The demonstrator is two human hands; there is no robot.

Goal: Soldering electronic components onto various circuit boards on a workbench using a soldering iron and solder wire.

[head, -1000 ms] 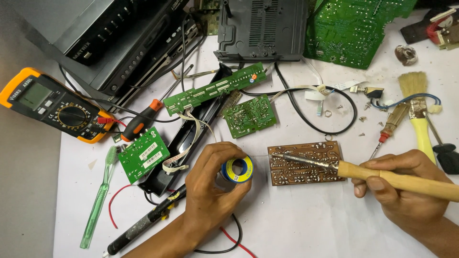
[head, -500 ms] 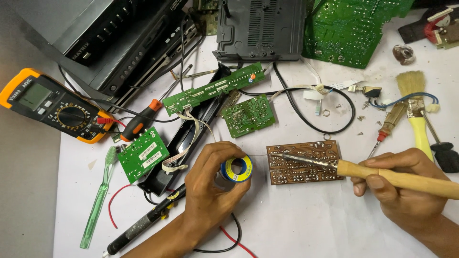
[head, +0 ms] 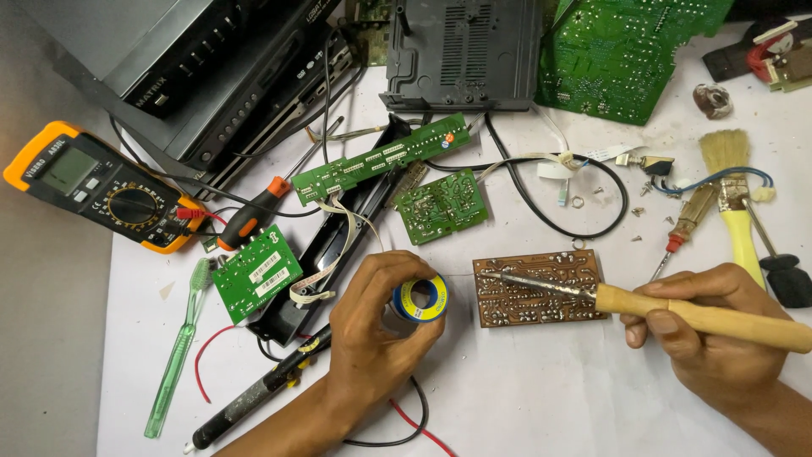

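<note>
Nothing is really shifting since earlier: left hand [head: 372, 326] gripping solder spool [head: 420, 298], right hand [head: 710, 326] holding soldering iron [head: 592, 294] tip on brown board [head: 540, 288] on bench [head: 524, 398]. Risk: unclamped board sliding, bridging joints.

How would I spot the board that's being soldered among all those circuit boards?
Start at the white table and find the right hand holding a wooden-handled soldering iron. Its metal tip rests on the brown circuit board, just right of the solder spool in the left hand. Every other board nearby is green; this one alone is brown.
</note>
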